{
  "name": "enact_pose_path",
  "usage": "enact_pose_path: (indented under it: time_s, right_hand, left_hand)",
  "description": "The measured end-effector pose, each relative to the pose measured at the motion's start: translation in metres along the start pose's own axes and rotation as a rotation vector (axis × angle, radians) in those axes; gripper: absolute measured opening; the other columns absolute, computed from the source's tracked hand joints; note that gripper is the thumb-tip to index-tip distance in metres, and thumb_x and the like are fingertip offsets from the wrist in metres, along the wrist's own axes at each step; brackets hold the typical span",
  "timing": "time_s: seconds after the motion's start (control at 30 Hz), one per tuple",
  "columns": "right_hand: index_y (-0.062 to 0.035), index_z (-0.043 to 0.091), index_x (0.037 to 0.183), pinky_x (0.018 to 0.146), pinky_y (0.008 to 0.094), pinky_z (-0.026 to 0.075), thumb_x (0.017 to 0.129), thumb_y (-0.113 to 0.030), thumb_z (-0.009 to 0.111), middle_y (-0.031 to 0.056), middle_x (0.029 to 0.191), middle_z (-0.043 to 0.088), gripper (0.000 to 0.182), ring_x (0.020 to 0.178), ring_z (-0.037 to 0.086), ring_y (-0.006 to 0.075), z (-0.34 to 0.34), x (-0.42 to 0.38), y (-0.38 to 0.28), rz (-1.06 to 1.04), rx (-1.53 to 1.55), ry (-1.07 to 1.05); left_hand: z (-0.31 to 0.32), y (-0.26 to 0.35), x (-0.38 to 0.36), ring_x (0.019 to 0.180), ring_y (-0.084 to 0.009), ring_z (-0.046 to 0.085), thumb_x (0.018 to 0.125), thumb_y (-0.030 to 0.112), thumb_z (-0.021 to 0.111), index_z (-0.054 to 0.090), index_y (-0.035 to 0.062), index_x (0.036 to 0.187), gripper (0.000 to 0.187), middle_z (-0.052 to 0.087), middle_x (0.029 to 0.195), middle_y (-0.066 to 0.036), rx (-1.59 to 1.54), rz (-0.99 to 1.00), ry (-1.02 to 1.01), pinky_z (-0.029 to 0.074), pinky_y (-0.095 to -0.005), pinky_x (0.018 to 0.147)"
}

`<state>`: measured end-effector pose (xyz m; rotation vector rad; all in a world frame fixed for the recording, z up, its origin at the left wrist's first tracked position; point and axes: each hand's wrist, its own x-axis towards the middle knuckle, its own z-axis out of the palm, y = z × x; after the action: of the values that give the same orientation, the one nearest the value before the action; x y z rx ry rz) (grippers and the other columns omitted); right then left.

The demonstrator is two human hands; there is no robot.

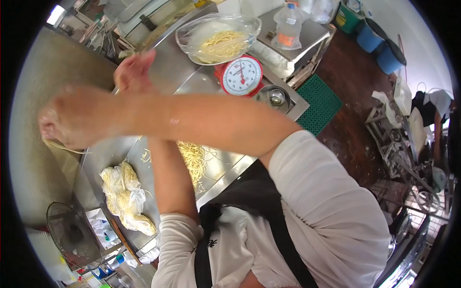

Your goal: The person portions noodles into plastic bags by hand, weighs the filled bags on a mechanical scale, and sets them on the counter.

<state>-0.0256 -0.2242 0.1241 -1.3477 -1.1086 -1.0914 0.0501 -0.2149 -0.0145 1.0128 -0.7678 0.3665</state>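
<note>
My right arm reaches across to the left over my left forearm. Its hand (72, 117), blurred, is closed, with a few pale noodle strands (67, 148) trailing below the fingers. My left hand (135, 72) is raised beyond the crossed arms, palm showing and fingers apart, holding nothing visible. Beneath my arms, loose yellow noodles (193, 165) lie on the steel table (165, 57), partly hidden by them. Bagged noodles (124, 197) rest on the table at lower left.
A plastic-covered bowl of noodles (221, 45) stands at the table's far side, beside a red dial scale (241, 76) and a small metal bowl (273, 97). A bottle (288, 29) is on the side surface. At lower left there is a fan (72, 235).
</note>
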Motion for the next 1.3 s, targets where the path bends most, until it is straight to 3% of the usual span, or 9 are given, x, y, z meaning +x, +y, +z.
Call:
enact_pose_path:
  time_s: [0.2,0.4,0.57,0.63,0.77,0.9,1.1,1.2,1.3]
  right_hand:
    - [-0.0055,0.065,0.087,0.069,0.0553,0.047,0.084,-0.015,0.059,0.0151,0.092,0.065,0.012,0.085,0.063,0.0339,0.05,-0.196,-0.004,0.598,-0.376,-0.525]
    - [-0.0113,0.059,0.111,0.102,0.0559,0.032,0.084,-0.02,0.064,0.0227,0.126,0.048,0.03,0.118,0.044,0.0401,-0.076,-0.187,-0.017,0.393,-0.476,-0.42]
    - [-0.0176,0.033,0.15,0.109,0.0572,0.029,0.07,-0.036,0.083,0.0206,0.14,0.048,0.096,0.135,0.04,0.0375,-0.238,-0.166,0.057,0.745,-1.39,-0.491]
    - [-0.0096,0.057,0.132,0.096,0.045,0.046,0.09,-0.04,0.064,0.0227,0.12,0.064,0.052,0.112,0.061,0.0385,-0.302,-0.21,0.151,0.795,-1.106,-0.731]
    - [-0.0018,0.067,0.106,0.077,0.0382,0.051,0.093,-0.011,0.057,0.0203,0.096,0.069,0.019,0.091,0.065,0.0371,-0.149,-0.136,0.06,0.714,-0.549,-0.569]
    - [-0.0018,0.065,0.109,0.088,0.0363,0.048,0.086,-0.002,0.061,0.0135,0.1,0.067,0.024,0.094,0.063,0.0272,-0.023,-0.139,-0.001,0.463,-0.333,-0.829]
    - [-0.0039,0.063,0.112,0.094,0.0405,0.044,0.086,-0.026,0.069,0.0133,0.113,0.062,0.034,0.109,0.057,0.0331,0.115,-0.162,-0.143,0.41,-0.261,-0.811]
    - [-0.0037,0.065,0.11,0.089,0.0419,0.047,0.085,-0.036,0.072,0.0146,0.104,0.066,0.042,0.1,0.062,0.0315,0.178,-0.203,-0.163,0.83,0.711,-1.609]
    - [-0.0037,0.067,0.105,0.079,0.0402,0.051,0.083,-0.039,0.073,0.013,0.093,0.068,0.042,0.089,0.065,0.0316,0.243,-0.241,-0.193,0.531,0.97,-1.412]
  left_hand:
    - [-0.101,-0.018,-0.158,0.111,-0.0266,0.053,0.101,0.04,0.045,0.052,0.0057,0.122,0.041,0.057,0.12,-0.012,0.2,-0.336,0.585,0.047,-0.0453,0.095]
    - [-0.16,-0.059,-0.312,0.127,-0.0336,0.04,0.098,0.036,0.046,0.038,0.0066,0.145,0.056,0.041,0.143,-0.014,0.092,-0.986,1.396,0.038,-0.049,0.103]
    - [-0.187,-0.081,-0.328,0.107,-0.0243,0.052,0.093,0.025,0.058,0.052,0.008,0.13,0.041,0.054,0.12,-0.012,0.511,-1.102,0.772,0.045,-0.0426,0.091]
    - [-0.19,-0.108,-0.314,0.097,-0.0234,0.06,0.093,0.026,0.06,0.05,0.0062,0.136,0.049,0.057,0.118,-0.012,0.567,-1.055,0.611,0.051,-0.0354,0.084]
    - [-0.044,0.029,-0.184,0.09,-0.0194,0.062,0.076,0.015,0.082,0.012,0.0091,0.154,0.105,0.033,0.149,-0.02,0.628,-0.587,0.229,0.055,-0.0321,0.082]
    - [-0.066,0.043,-0.153,0.092,-0.0234,0.061,0.082,0.024,0.073,0.039,0.0034,0.139,0.07,0.047,0.134,-0.024,0.975,0.04,0.01,0.053,-0.0332,0.082]
    - [-0.2,0.107,-0.221,0.079,-0.0305,0.058,0.094,0.018,0.05,0.064,0.001,0.102,0.023,0.065,0.095,-0.016,0.375,-0.495,0.321,0.048,-0.0423,0.072]
    - [-0.294,0.163,-0.265,0.083,-0.0206,0.063,0.092,0.011,0.059,0.06,-0.0006,0.119,0.03,0.068,0.091,-0.012,1.222,-0.613,0.358,0.051,-0.0383,0.072]
    - [-0.383,0.253,-0.263,0.088,-0.0379,0.066,0.087,0.01,0.058,0.063,0.0001,0.119,0.033,0.066,0.097,-0.028,1.647,-0.6,0.382,0.051,-0.0447,0.077]
